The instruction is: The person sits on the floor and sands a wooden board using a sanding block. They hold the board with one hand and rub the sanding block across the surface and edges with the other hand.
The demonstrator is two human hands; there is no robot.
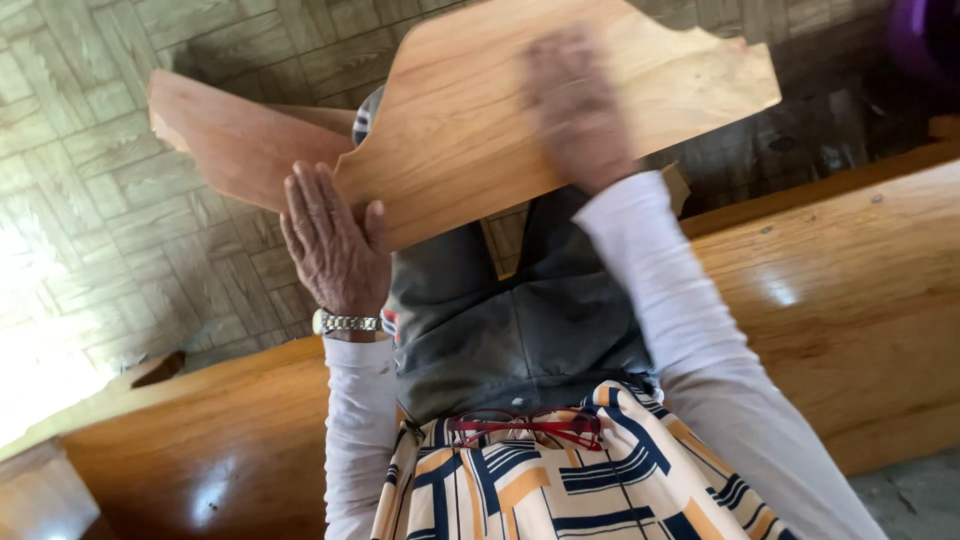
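Nearest the camera, a pair of red-framed glasses point(528, 426) hangs at the collar of a patterned shirt point(560, 480) in cream, orange and navy. Below that, a grey apron point(520, 320) covers the lap. White sleeves run out on both sides toward the work.

On the left, the left hand point(332, 245), with a metal watch point(347, 323) at the wrist, is laid open with its fingers spread flat against the lower edge of a shaped wooden board point(500, 110), steadying it from that side. The board is tilted, held up over the lap, its outline cut in curves and notches, pale grain showing across its face.

Over on the right, the right hand point(578, 110) is pressed on the board's face, and it's a blur. Whether its fingers are flat or curled, I can't tell.

Behind the board, a second, redder piece of wood point(235, 140) sticks out to the left. A long glossy wooden bench point(850, 300) crosses under the person. Beyond all that lies a parquet floor point(90, 180), bright with glare at the left edge.
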